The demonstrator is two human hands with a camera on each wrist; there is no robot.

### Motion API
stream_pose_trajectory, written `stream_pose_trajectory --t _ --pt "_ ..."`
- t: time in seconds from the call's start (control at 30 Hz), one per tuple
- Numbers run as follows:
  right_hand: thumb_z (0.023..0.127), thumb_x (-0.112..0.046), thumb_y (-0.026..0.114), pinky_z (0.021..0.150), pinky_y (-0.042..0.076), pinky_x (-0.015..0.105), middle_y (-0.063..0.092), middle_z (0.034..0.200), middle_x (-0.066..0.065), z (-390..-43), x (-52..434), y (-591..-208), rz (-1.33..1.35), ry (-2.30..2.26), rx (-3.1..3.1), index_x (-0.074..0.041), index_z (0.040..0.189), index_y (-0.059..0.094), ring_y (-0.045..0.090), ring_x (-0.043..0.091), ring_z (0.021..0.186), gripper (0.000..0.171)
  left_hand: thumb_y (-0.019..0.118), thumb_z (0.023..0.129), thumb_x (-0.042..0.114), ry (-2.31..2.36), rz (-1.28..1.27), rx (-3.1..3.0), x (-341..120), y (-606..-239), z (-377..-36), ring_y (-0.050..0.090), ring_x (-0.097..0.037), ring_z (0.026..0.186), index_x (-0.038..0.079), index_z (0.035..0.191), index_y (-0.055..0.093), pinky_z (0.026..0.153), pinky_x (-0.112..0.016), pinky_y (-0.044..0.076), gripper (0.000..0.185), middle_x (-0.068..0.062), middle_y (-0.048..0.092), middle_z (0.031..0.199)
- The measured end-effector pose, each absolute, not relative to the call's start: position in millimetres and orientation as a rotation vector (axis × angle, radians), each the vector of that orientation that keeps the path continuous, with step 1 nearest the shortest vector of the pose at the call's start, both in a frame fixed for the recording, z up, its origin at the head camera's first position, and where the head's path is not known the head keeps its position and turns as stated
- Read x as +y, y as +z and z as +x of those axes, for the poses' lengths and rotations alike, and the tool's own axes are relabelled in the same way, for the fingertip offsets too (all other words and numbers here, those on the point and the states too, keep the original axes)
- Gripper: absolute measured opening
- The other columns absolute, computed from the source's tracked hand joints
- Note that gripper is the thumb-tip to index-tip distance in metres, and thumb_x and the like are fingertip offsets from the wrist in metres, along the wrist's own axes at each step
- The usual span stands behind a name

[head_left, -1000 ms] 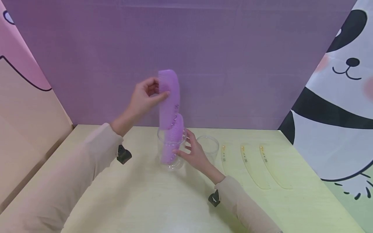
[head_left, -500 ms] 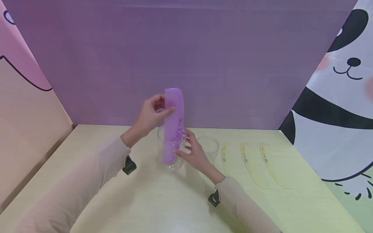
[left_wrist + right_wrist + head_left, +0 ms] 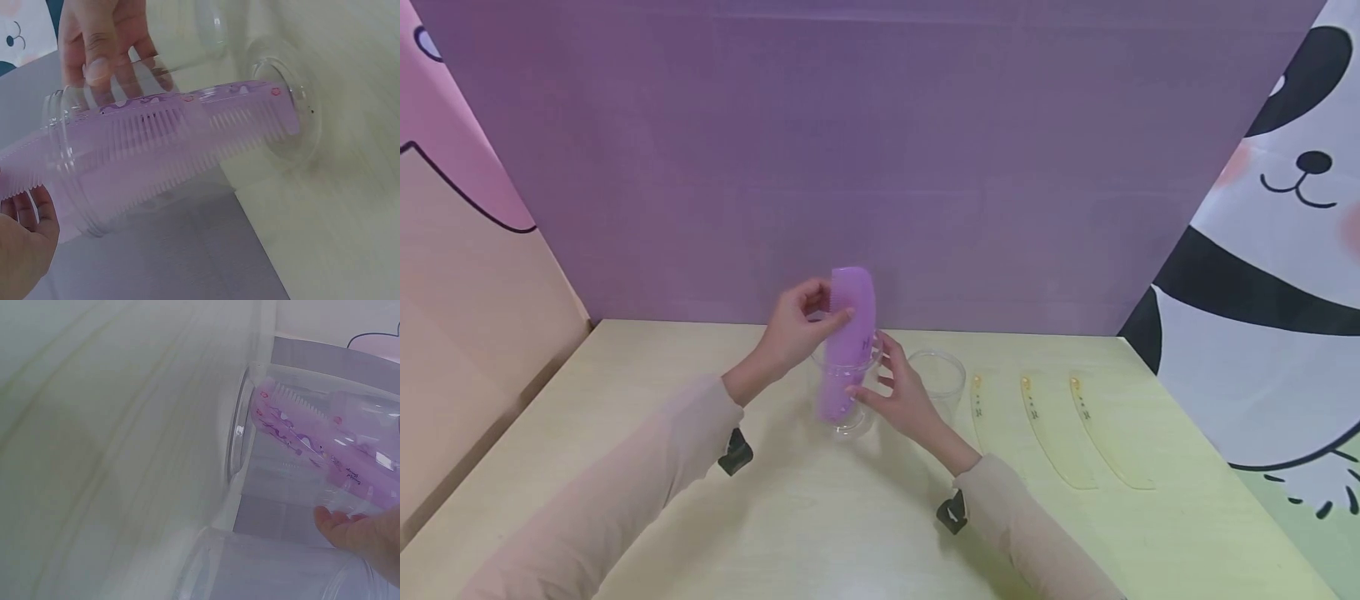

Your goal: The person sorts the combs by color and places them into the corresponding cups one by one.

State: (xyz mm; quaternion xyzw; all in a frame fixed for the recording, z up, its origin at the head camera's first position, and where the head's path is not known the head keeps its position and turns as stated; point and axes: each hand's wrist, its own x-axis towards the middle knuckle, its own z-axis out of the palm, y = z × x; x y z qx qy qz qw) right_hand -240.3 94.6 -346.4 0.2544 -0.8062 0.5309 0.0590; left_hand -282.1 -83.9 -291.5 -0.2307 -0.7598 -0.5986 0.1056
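The left hand [image 3: 793, 333] pinches the top of a purple comb [image 3: 847, 329] between thumb and fingers, holding it upright with its lower part down inside a clear plastic cup [image 3: 844, 392]. The left wrist view shows two purple combs lying together in that cup, their ends against its bottom. The right hand [image 3: 901, 392], at 3 o'clock of the cup, has its fingers curled around the cup's side, steadying it on the tabletop [image 3: 820, 517]. Just beside the hand, at its 1 o'clock, stands a second clear cup [image 3: 942, 377]. Farther toward 3 o'clock, three yellow combs [image 3: 1060, 433] lie flat in a row, apart from one another. A purple backdrop [image 3: 880, 167] rises at 12 o'clock.
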Motion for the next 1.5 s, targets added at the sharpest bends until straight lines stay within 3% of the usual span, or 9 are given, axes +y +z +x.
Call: stream_pose_trajectory --t 0.43,0.8,1.07,1.5 --pt "0.081 -0.005 0.066 0.097 0.041 0.055 0.028 0.144 0.024 -242 95 -348 0.79 1.579 -2.433 0.002 0.142 0.017 0.035 0.045 0.127 0.078 0.066 0.082 0.01 -1.649 -0.7 -2.33 -88 -301 -283 0.059 -0.022 0.088 0.0 0.097 0.057 0.083 -0.034 0.053 0.021 -0.015 0.063 0.094" --pt "0.081 -0.005 0.067 0.097 0.04 0.056 0.028 0.144 0.024 -242 95 -349 0.79 1.582 -2.429 0.002 0.142 0.017 0.035 0.046 0.127 0.079 0.068 0.079 0.003 -1.638 -0.764 -2.343 -92 -302 -288 0.059 -0.025 0.084 -0.002 0.104 0.056 0.074 -0.03 0.054 0.028 -0.019 0.063 0.096" --pt "0.081 -0.003 0.066 0.096 0.04 0.058 0.028 0.143 0.027 -243 95 -350 0.807 1.583 -2.413 0.004 0.141 0.017 0.035 0.047 0.126 0.077 0.069 0.076 -0.003 -1.564 -0.786 -2.363 -92 -302 -295 0.059 -0.028 0.087 -0.001 0.116 0.052 0.078 -0.04 0.055 0.044 -0.019 0.062 0.105" --pt "0.081 -0.005 0.067 0.096 0.04 0.058 0.029 0.143 0.026 -242 96 -349 0.802 1.595 -2.419 0.004 0.141 0.017 0.035 0.046 0.126 0.078 0.071 0.074 -0.002 -1.368 -0.801 -2.432 -93 -306 -300 0.058 -0.024 0.09 0.005 0.12 0.049 0.077 -0.034 0.055 0.051 -0.012 0.058 0.104"
